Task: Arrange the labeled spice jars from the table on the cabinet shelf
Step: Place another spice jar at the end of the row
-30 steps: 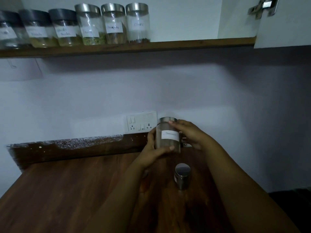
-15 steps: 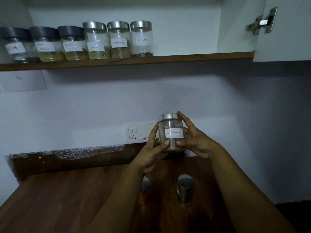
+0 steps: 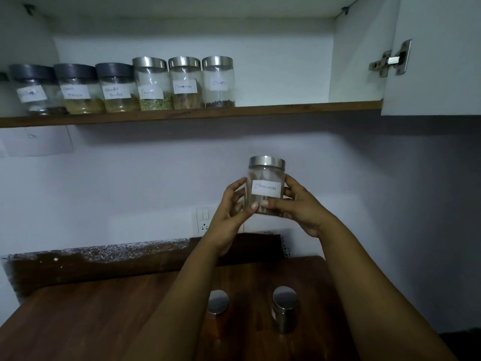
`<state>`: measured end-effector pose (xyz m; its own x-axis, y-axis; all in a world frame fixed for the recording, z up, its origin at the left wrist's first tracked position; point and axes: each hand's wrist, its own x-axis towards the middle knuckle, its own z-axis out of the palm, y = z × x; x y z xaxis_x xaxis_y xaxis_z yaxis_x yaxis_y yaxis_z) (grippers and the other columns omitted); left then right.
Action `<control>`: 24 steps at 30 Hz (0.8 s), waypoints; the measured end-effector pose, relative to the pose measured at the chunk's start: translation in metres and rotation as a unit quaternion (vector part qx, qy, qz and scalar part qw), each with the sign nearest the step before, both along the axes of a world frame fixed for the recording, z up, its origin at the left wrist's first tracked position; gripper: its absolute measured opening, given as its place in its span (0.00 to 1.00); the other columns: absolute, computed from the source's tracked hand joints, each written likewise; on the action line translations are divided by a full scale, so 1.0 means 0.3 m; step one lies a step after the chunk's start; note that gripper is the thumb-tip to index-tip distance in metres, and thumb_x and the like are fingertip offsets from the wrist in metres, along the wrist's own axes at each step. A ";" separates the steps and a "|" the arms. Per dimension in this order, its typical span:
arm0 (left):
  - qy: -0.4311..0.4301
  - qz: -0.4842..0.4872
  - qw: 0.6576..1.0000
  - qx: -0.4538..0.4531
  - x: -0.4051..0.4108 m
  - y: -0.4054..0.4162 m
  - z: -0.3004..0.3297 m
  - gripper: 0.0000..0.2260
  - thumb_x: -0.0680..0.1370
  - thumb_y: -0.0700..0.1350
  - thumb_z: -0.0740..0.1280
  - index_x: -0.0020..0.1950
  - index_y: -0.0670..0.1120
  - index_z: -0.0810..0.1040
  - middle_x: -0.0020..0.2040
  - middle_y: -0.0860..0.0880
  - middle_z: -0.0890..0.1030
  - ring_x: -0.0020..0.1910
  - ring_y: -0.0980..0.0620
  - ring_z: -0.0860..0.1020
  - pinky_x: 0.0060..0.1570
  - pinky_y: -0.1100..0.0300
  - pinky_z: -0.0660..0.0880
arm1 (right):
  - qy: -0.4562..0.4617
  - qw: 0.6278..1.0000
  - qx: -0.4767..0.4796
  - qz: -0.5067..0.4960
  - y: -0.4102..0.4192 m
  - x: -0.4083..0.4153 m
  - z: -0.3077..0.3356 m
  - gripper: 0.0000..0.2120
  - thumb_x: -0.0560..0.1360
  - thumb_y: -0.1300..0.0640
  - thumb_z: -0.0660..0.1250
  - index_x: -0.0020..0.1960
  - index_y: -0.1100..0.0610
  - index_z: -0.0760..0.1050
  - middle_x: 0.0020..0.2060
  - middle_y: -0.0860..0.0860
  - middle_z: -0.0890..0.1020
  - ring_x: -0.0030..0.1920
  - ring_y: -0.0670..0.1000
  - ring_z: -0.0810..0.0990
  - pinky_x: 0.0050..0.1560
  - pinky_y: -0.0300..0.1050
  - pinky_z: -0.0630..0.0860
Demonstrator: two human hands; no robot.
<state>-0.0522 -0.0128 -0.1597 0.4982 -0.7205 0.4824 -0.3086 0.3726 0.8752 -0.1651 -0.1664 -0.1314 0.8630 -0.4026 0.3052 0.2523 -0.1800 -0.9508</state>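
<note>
A glass jar labeled cinnamon, with a steel lid, is held upright in the air between my left hand and my right hand, well below the wooden cabinet shelf. On the shelf stands a row of several labeled jars; the rightmost is the cloves jar. The shelf is bare to the right of it. Two steel-lidded jars remain on the table, one partly hidden behind my left forearm and one to its right.
The open cabinet door with its hinge hangs at the upper right. A wall socket plate sits behind my left hand. The dark wooden table spreads below, with a worn backsplash strip along the wall.
Both hands have lifted the cinnamon jar up from the table toward the shelf. My view has tilted upward, showing more of the cabinet interior.
</note>
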 end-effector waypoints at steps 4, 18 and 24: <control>-0.120 0.072 0.989 -0.044 0.014 -0.024 0.212 0.25 0.79 0.44 0.67 0.75 0.53 0.64 0.70 0.56 0.72 0.66 0.63 0.71 0.58 0.71 0.72 | -0.068 0.993 -0.080 -0.047 -0.003 0.021 0.211 0.43 0.63 0.57 0.81 0.72 0.44 0.65 0.61 0.49 0.75 0.60 0.52 0.78 0.58 0.52 0.79; -0.396 0.375 0.834 -0.083 0.252 -0.171 0.675 0.18 0.80 0.46 0.63 0.69 0.46 0.70 0.64 0.46 0.74 0.58 0.48 0.76 0.56 0.48 0.76 | -0.053 0.988 -0.138 -0.038 -0.181 0.225 0.748 0.32 0.69 0.68 0.75 0.70 0.61 0.68 0.63 0.54 0.76 0.59 0.53 0.80 0.60 0.48 0.77; -0.452 0.583 0.666 -0.110 0.405 -0.194 0.590 0.06 0.79 0.44 0.60 0.46 0.43 0.74 0.42 0.46 0.74 0.39 0.46 0.74 0.43 0.51 0.70 | 0.089 0.976 -0.182 -0.074 -0.299 0.341 0.790 0.34 0.68 0.65 0.77 0.70 0.57 0.68 0.62 0.52 0.77 0.63 0.54 0.77 0.68 0.55 0.71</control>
